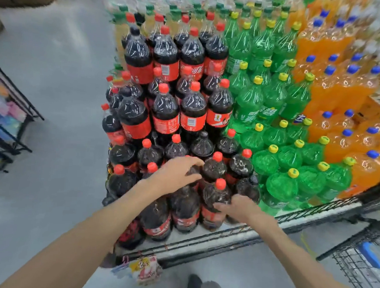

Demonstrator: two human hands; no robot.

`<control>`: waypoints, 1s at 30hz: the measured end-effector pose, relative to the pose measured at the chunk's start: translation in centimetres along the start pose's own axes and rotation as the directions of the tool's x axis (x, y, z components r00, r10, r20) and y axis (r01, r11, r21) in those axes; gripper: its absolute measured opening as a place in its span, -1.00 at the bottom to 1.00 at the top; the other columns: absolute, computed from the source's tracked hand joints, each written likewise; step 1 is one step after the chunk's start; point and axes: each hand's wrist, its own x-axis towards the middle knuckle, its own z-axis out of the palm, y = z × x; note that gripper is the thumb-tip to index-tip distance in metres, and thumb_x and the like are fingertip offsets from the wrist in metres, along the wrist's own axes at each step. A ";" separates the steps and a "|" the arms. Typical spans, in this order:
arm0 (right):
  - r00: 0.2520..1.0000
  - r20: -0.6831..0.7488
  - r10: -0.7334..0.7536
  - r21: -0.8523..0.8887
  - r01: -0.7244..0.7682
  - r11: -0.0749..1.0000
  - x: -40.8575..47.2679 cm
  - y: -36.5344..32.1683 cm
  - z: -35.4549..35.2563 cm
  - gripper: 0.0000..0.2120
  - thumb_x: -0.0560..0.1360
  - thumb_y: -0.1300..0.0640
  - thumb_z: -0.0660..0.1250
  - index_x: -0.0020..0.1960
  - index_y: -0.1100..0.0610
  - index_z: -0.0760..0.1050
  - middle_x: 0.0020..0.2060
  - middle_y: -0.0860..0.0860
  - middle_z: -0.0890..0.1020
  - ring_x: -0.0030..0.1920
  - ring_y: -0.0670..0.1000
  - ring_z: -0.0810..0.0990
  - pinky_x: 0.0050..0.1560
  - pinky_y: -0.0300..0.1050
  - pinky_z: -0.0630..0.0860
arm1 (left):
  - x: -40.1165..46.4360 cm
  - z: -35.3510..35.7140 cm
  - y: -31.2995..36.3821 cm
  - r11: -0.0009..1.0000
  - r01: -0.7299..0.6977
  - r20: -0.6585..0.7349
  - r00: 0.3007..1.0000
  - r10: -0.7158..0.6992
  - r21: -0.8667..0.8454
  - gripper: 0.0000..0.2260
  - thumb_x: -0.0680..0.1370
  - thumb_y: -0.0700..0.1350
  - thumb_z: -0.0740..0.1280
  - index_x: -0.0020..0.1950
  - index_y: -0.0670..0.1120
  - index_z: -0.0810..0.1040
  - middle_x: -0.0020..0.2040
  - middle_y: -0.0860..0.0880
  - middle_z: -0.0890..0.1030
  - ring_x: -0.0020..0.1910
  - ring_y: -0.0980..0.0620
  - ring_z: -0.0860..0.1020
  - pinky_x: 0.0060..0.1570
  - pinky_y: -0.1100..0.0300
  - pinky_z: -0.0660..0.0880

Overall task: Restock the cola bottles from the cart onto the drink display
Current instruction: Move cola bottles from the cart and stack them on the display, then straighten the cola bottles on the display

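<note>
Both hands on front cola bottles: left grip (178, 172) loose, right grip (236, 208) clasping bottle (216, 199); grey floor (55, 69).

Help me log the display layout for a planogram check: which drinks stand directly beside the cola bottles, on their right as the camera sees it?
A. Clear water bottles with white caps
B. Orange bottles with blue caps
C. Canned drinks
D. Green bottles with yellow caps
D: the green bottles with yellow caps stand right against the cola bottles, while the orange bottles with blue caps come further right.
</note>
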 end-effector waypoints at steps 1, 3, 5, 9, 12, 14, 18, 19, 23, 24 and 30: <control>1.000 -0.009 -0.012 -0.087 0.011 0.996 -0.8 -0.9 -1.6 -0.44 0.57 -0.35 0.31 -0.08 0.19 0.55 -0.02 0.17 0.66 0.04 0.17 0.66 -0.04 -0.06 0.47 | -0.8 -1.0 -0.6 1.000 0.013 -0.031 0.999 -0.013 -0.004 -0.61 0.65 0.05 0.37 0.47 0.00 0.50 0.38 0.05 0.59 0.32 0.03 0.56 0.35 0.02 0.46; 0.994 -0.077 -0.072 -0.208 0.055 0.977 -2.0 -3.0 -4.3 -0.45 0.59 -0.34 0.29 -0.24 0.14 0.43 -0.03 0.22 0.66 0.09 0.21 0.67 -0.06 -0.04 0.44 | -2.7 -3.1 -1.7 1.000 0.024 -0.100 0.995 -0.024 0.001 -0.62 0.65 0.05 0.37 0.46 0.00 0.51 0.38 0.06 0.60 0.33 0.04 0.56 0.36 0.04 0.46; 0.976 -0.147 -0.162 -0.310 0.110 0.944 -3.0 -5.6 -6.1 -0.48 0.61 -0.30 0.28 -0.26 0.11 0.44 0.03 0.24 0.67 0.14 0.23 0.66 0.02 0.00 0.51 | -4.9 -5.4 -2.8 0.999 0.048 -0.166 0.985 -0.044 0.021 -0.63 0.65 0.02 0.37 0.45 -0.02 0.52 0.38 0.05 0.60 0.30 0.02 0.57 0.35 0.07 0.46; 0.875 -0.360 -0.324 -0.466 0.132 0.875 -4.4 -11.8 -8.2 -0.49 0.60 -0.33 0.26 -0.13 0.14 0.46 0.00 0.21 0.68 0.08 0.26 0.66 -0.07 0.01 0.50 | -10.6 -10.0 -5.6 0.989 0.128 -0.296 0.950 -0.101 0.072 -0.62 0.65 0.06 0.36 0.44 -0.03 0.52 0.37 0.03 0.60 0.32 -0.01 0.57 0.32 -0.04 0.49; 0.801 -0.348 -0.487 -0.523 0.266 0.810 -4.9 -17.4 -8.3 -0.52 0.63 -0.27 0.27 0.10 0.17 0.56 0.08 0.18 0.67 0.14 0.24 0.64 -0.03 0.04 0.48 | -15.8 -13.1 -7.7 0.973 0.201 -0.324 0.933 -0.156 0.111 -0.60 0.64 0.04 0.38 0.43 -0.10 0.53 0.33 -0.07 0.62 0.29 -0.11 0.58 0.29 -0.05 0.49; 0.737 -0.264 -0.622 -0.548 0.416 0.725 -5.6 -21.9 -7.6 -0.50 0.63 -0.23 0.30 0.28 0.19 0.55 0.20 0.17 0.65 0.23 0.23 0.61 0.14 0.11 0.55 | -19.4 -14.9 -9.2 0.959 0.250 -0.334 0.922 -0.194 0.131 -0.59 0.64 0.03 0.38 0.43 -0.15 0.52 0.31 -0.14 0.61 0.31 -0.17 0.56 0.31 -0.05 0.45; 0.632 -0.118 -0.766 -0.604 0.566 0.561 -7.2 -31.5 -4.6 -0.37 0.61 -0.24 0.33 0.48 0.19 0.45 0.32 0.17 0.59 0.36 0.23 0.54 0.36 0.17 0.46 | -26.5 -17.9 -13.2 0.907 0.384 -0.357 0.883 -0.306 0.174 -0.43 0.64 0.13 0.36 0.54 -0.17 0.39 0.49 -0.17 0.48 0.48 -0.17 0.42 0.46 0.02 0.30; 0.615 -0.100 -0.782 -0.606 0.586 0.538 -7.5 -33.9 -3.7 -0.34 0.60 -0.26 0.33 0.50 0.20 0.43 0.34 0.18 0.58 0.37 0.23 0.53 0.38 0.16 0.44 | -28.2 -18.5 -14.4 0.896 0.409 -0.356 0.874 -0.330 0.173 -0.40 0.64 0.16 0.34 0.56 -0.17 0.36 0.51 -0.17 0.45 0.50 -0.17 0.39 0.49 0.01 0.28; 0.559 -0.097 -0.824 -0.620 0.614 0.489 -6.9 -41.6 -0.6 -0.24 0.54 -0.40 0.19 0.42 0.20 0.48 0.32 0.18 0.60 0.35 0.23 0.55 0.36 0.16 0.47 | -33.1 -20.9 -19.0 0.841 0.499 -0.380 0.834 -0.400 0.210 -0.35 0.65 0.22 0.30 0.60 -0.16 0.29 0.57 -0.17 0.35 0.53 -0.18 0.34 0.50 0.03 0.20; 0.554 -0.100 -0.826 -0.629 0.608 0.484 -6.6 -43.1 0.1 -0.26 0.57 -0.37 0.22 0.47 0.19 0.45 0.37 0.18 0.58 0.39 0.21 0.53 0.40 0.13 0.44 | -33.9 -21.3 -20.0 0.834 0.513 -0.393 0.823 -0.410 0.205 -0.34 0.64 0.22 0.30 0.59 -0.16 0.28 0.56 -0.17 0.35 0.52 -0.20 0.34 0.48 0.03 0.19; 0.530 -0.123 -0.839 -0.662 0.586 0.467 -2.9 -49.2 2.6 -0.20 0.62 -0.34 0.21 0.66 0.14 0.16 0.54 0.11 0.38 0.55 0.14 0.32 0.58 0.09 0.15 | -33.9 -23.7 -27.2 0.831 0.485 -0.367 0.851 -0.376 0.271 -0.32 0.64 0.24 0.29 0.62 -0.12 0.24 0.62 -0.12 0.27 0.60 -0.10 0.23 0.55 0.02 0.13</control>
